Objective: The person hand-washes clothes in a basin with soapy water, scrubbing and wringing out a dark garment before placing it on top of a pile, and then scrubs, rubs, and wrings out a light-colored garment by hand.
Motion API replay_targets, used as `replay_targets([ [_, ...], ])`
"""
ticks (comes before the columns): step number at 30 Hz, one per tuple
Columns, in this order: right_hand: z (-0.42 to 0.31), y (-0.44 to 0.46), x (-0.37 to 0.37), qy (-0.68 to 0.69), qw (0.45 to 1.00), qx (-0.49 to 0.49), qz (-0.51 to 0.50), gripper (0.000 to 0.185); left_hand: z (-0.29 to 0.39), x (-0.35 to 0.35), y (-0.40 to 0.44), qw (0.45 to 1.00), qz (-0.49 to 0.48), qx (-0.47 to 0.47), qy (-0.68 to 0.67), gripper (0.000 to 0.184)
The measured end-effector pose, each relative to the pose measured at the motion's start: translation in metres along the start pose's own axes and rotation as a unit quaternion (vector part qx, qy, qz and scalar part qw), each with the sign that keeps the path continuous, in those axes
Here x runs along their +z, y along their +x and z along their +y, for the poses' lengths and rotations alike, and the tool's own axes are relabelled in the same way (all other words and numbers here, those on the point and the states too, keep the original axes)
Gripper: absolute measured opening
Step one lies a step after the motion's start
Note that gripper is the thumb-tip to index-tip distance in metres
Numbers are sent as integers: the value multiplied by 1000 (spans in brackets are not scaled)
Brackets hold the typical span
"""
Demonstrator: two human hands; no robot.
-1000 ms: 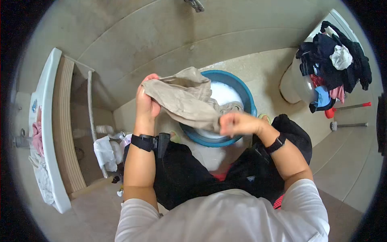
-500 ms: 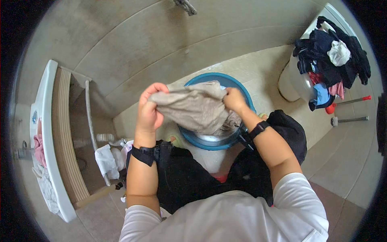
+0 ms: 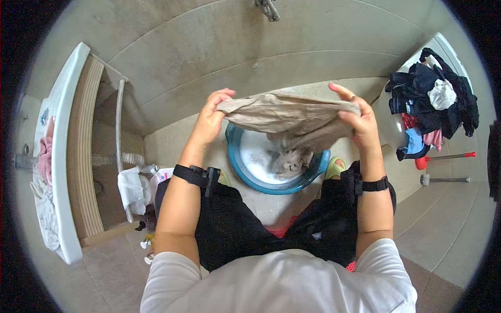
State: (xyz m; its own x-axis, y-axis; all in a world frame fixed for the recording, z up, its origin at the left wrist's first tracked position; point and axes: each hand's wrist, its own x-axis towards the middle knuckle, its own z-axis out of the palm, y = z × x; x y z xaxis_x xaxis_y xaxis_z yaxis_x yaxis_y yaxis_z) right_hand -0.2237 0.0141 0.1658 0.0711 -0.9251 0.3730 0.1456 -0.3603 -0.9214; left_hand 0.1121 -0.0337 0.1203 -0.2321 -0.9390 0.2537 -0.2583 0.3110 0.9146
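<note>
A wet beige garment [image 3: 289,112] is stretched between my hands above the blue basin [image 3: 233,167]; its exact kind is unclear. My left hand [image 3: 211,119] grips one upper corner. At the other corner, my right hand [image 3: 361,121] pinches the cloth between thumb and fingers, the index finger raised. The garment's lower part hangs crumpled into the basin, over white sudsy water [image 3: 255,156]. Dark bands are strapped round both my forearms.
On the right, a heap of dark clothes [image 3: 433,94] covers the toilet [image 3: 388,122], with a red-handled plunger [image 3: 446,156] and a brush [image 3: 443,180] beside it. A white sink [image 3: 70,156] holding pink and white cloths stands left. A faucet [image 3: 269,9] juts from the wall.
My right hand has moved right to the garment's other end, and both hands have spread it wide. More of the suds in the basin now shows. The view has shifted slightly.
</note>
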Motion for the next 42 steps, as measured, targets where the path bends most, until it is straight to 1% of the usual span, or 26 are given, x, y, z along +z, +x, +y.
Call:
replay_targets([
  [1, -14, 1, 2, 155, 985, 69, -3, 11, 9, 11, 0, 993, -18, 17, -119, 19],
  [2, -14, 3, -1, 152, 986, 65, -4, 11, 15, 21, -4, 959, -24, -79, -271, 20],
  [4, -1, 5, -8, 226, 951, 159, 140, 7, 13, 37, -8, 927, -25, -99, -362, 19],
  [6, 20, 9, -10, 229, 945, 184, 144, 9, 19, 54, -11, 866, -9, -144, -479, 24],
  [7, 35, 11, -11, 233, 937, 213, 149, 12, 23, 60, -13, 866, -9, -143, -478, 24],
  [9, 51, 12, -6, 239, 926, 243, 164, 14, 28, 70, -15, 726, -21, -203, -657, 37],
  [11, 44, 13, 13, 230, 913, 282, 185, 17, 29, 88, -25, 657, -27, -220, -721, 56],
  [14, 65, 14, 3, 171, 932, 259, 189, 23, 4, 105, -38, 648, -34, -239, -722, 62],
  [16, 74, 15, 1, 137, 938, 236, 211, 26, -17, 104, -40, 700, -85, -258, -661, 67],
  [17, 78, 15, -2, 133, 938, 239, 213, 26, -22, 99, -37, 696, -85, -260, -664, 67],
  [19, 84, 18, -4, 164, 932, 222, 234, 25, -30, 83, -27, 745, -161, -224, -608, 69],
  [21, 86, 20, -5, 168, 932, 228, 227, 25, -32, 77, -23, 733, -189, -181, -627, 73],
  [24, 79, 24, 6, 179, 937, 238, 183, 26, -36, 87, -23, 816, -148, -162, -535, 84],
  [25, 75, 25, 13, 186, 941, 240, 153, 27, -38, 93, -21, 815, -143, -164, -536, 84],
  [27, 69, 27, 29, 193, 941, 240, 142, 28, -41, 104, -16, 910, -108, -219, -336, 73],
  [28, 68, 27, 34, 201, 942, 234, 136, 30, -35, 106, -13, 907, -70, -249, -332, 55],
  [29, 69, 27, 36, 200, 941, 238, 134, 30, -35, 107, -11, 906, -67, -251, -334, 55],
  [31, 70, 30, 38, 206, 938, 234, 149, 33, -34, 108, -5, 830, 31, -326, -451, 40],
  [32, 74, 30, 37, 204, 939, 236, 146, 33, -32, 110, -1, 819, 64, -296, -488, 27],
  [35, 92, 29, 40, 77, 947, 238, 201, 31, -29, 114, 4, 762, 90, -249, -591, 24],
  [37, 107, 21, 58, -148, 972, 116, 142, 30, -44, 118, 7, 723, 121, -259, -629, 20],
  [38, 109, 16, 72, -282, 953, 37, 101, 32, -40, 115, 8, 679, 132, -285, -664, 21],
  [39, 86, 11, 101, -329, 940, 67, 61, 39, -35, 111, 9, 631, 143, -313, -695, 24],
  [40, 70, 4, 120, -376, 921, 97, -6, 39, -30, 110, 10, 649, 146, -337, -666, 39],
  [41, 71, 1, 135, -380, 923, -37, -40, 32, -44, 108, 8, 617, 30, -328, -715, 43],
  [42, 82, -4, 138, -410, 906, -64, -80, 28, -50, 124, 0, 678, 82, -280, -674, 42],
])
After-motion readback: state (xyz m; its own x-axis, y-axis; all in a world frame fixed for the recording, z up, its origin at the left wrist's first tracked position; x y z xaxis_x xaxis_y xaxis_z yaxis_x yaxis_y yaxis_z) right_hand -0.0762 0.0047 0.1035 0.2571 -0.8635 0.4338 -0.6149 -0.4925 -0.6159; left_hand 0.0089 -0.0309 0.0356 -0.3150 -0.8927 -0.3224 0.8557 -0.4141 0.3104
